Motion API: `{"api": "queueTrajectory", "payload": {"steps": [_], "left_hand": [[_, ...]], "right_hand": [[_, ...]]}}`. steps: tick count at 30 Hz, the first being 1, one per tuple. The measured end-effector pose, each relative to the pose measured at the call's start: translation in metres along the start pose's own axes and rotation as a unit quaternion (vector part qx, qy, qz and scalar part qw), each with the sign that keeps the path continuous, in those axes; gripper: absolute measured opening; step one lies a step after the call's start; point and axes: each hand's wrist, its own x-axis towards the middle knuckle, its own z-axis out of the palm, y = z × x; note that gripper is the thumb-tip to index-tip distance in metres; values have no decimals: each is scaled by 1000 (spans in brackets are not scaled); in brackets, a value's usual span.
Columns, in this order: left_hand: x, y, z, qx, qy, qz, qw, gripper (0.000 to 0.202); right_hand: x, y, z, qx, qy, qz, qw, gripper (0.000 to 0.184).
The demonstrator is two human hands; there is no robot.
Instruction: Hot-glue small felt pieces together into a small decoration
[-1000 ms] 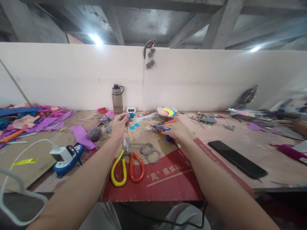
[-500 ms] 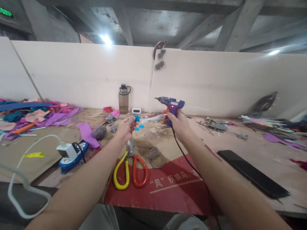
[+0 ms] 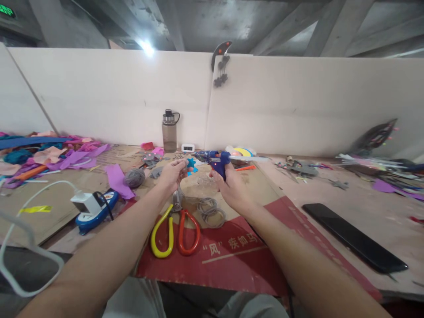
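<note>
Between the fingertips of my left hand (image 3: 175, 174) is a small blue flower-shaped cutout (image 3: 191, 163). My right hand (image 3: 230, 183) is wrapped round the handle of a blue hot glue gun (image 3: 218, 162). A red light glows on the gun, and a white glue stick (image 3: 248, 158) sticks out of its back. The gun's nozzle points left, close beside the cutout; whether they touch I cannot tell. More blue pieces lie on the cardboard just behind, partly hidden. Below my left hand rest scissors (image 3: 177, 203) with one yellow and one red handle. Coiled grey cord (image 3: 211, 212) lies to their right.
A water bottle (image 3: 169, 132) and a small white clock (image 3: 188, 148) stand by the back panel. Felt scraps (image 3: 49, 154) and a blue power strip (image 3: 96, 216) with a white charger are at left. A black phone (image 3: 354, 236) lies at right. Grey yarn (image 3: 134, 177) sits near my left forearm.
My right hand has brought the glue gun left and down to the blue cutout, turning it so the glue stick shows. My left hand stays nearly in place, still holding the cutout.
</note>
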Motion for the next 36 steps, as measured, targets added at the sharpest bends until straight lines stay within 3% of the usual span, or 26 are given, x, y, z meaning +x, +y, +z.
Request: {"api": "queueTrajectory", "payload": {"steps": [14, 36], "left_hand": [[-7, 3, 6, 46, 3, 25, 999, 21], [-4, -2, 4, 82, 7, 37, 996, 21]], "right_hand": [[-2, 1, 4, -86, -23, -2, 996, 34], [-3, -3, 6, -100, -22, -5, 995, 36]]}}
